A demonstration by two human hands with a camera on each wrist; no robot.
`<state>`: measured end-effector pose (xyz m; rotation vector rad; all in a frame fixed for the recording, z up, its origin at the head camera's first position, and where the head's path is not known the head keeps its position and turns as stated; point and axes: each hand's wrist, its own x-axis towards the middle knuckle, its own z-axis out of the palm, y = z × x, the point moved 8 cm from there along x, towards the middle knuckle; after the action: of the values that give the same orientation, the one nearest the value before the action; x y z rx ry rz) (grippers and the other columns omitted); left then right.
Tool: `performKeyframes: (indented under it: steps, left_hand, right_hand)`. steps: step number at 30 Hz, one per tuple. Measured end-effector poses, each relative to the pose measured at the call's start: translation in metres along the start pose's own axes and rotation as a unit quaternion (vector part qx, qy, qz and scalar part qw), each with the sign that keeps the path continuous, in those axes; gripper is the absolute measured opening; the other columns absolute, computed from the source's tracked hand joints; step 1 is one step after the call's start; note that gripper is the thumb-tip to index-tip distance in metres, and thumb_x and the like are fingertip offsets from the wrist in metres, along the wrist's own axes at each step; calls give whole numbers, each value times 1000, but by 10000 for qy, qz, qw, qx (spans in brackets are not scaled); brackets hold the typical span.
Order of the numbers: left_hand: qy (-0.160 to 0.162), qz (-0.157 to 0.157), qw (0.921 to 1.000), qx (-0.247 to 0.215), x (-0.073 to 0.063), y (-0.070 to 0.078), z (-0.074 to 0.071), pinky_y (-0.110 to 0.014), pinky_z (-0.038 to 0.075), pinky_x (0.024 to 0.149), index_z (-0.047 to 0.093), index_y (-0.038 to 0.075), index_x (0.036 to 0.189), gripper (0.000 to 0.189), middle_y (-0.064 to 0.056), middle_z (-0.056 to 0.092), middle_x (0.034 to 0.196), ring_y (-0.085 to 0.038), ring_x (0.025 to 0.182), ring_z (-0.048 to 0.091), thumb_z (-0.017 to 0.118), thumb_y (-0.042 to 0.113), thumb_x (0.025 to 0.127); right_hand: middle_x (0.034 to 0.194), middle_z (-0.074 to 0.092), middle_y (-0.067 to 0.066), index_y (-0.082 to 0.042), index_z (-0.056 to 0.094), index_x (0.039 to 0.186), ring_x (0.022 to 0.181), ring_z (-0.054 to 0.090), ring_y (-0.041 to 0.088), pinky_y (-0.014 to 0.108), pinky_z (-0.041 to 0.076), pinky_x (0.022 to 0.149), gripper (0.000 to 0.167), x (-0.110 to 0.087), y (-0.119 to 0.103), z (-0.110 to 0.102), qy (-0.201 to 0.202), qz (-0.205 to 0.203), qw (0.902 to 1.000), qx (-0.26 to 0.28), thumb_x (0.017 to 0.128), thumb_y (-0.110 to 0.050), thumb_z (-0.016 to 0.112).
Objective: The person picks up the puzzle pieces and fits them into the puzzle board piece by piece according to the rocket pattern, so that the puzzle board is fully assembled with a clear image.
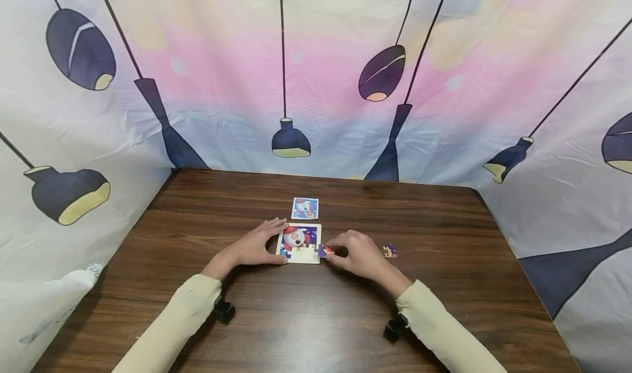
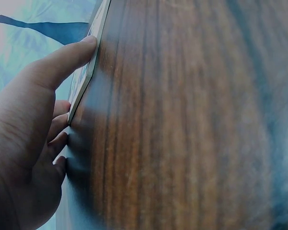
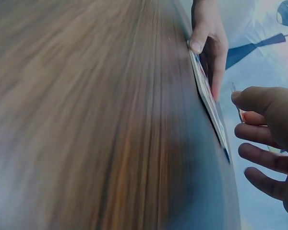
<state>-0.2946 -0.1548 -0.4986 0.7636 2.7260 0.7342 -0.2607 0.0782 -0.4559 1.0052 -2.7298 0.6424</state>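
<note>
A small square jigsaw puzzle board [image 1: 306, 260] lies on the table, showing a cartoon figure and a pale bare patch low on it. My left hand [image 1: 259, 245] spans its left side, thumb on the near edge and extended fingers by the upper left corner. In the left wrist view, the thumb [image 2: 69, 60] presses the rim. My right hand [image 1: 362, 254] pinches a purple and orange puzzle piece [image 1: 325, 250] between thumb and index finger, right at the board's right edge. The right wrist view shows this piece [image 3: 239, 114] edge-on, with the other fingers spread loosely.
Another puzzle piece [image 1: 390, 250] lies on the wooden table [image 1: 296, 318] to the right of my right hand. Beyond the board sits a small picture card [image 1: 305, 208] with a similar figure. A lamp-patterned cloth [image 1: 237, 88] hangs around the table's back and sides.
</note>
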Motion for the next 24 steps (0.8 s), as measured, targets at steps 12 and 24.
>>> performKeyframes:
  steps: [12, 24]
  left_hand:
    - [9, 56, 10000, -19, 0, 1, 0, -62, 18, 122, 38, 9, 159, 100, -10, 27, 168, -37, 156, 17, 76, 63, 83]
    - [22, 82, 9999, -82, 0, 1, -1, -61, 17, 123, 38, 10, 159, 101, -11, 27, 168, -38, 156, 17, 75, 66, 83]
  right_hand:
    - [111, 77, -2, -16, 81, 111, 100, 68, 15, 36, 58, 86, 27, 32, -23, 22, -290, -203, 9994, 16, 93, -35, 77]
    - [114, 75, -3, -19, 81, 109, 103, 66, 16, 35, 57, 88, 26, 46, -31, 39, -512, -192, 9982, -257, 91, -37, 78]
